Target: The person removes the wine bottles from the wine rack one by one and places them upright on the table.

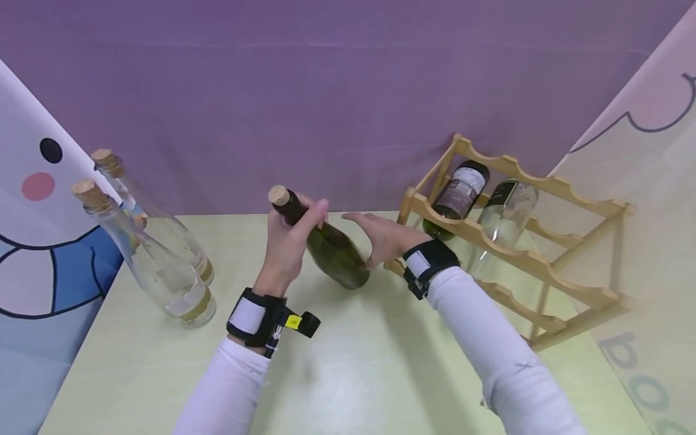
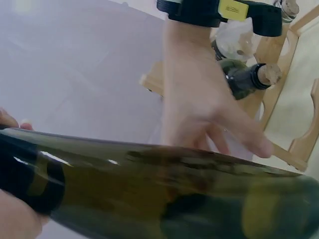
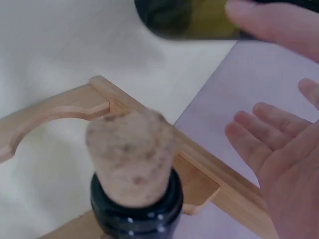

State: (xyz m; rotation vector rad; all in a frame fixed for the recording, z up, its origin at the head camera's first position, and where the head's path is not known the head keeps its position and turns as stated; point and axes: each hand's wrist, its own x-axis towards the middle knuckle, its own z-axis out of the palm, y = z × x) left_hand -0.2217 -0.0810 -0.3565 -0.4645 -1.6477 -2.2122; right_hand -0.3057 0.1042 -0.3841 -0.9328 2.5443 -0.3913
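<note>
A dark green wine bottle (image 1: 338, 257) with a cork (image 1: 279, 195) is held tilted above the table, its base pointing down to the right. My left hand (image 1: 292, 232) grips it round the neck, and the left wrist view shows the bottle (image 2: 149, 189) stretching across the front. Beside the bottle's lower end is my right hand (image 1: 382, 237), fingers spread and thumb apart. In the right wrist view that hand's thumb (image 3: 274, 22) overlaps the bottle (image 3: 199, 20); I cannot tell whether it touches.
To the right stands a wooden wine rack (image 1: 522, 266) holding a dark labelled bottle (image 1: 461, 188) and a clear bottle (image 1: 508, 211). Two clear corked bottles (image 1: 157, 278) stand on the pale table (image 1: 337, 374) at the left. Behind is a purple backdrop (image 1: 326, 109).
</note>
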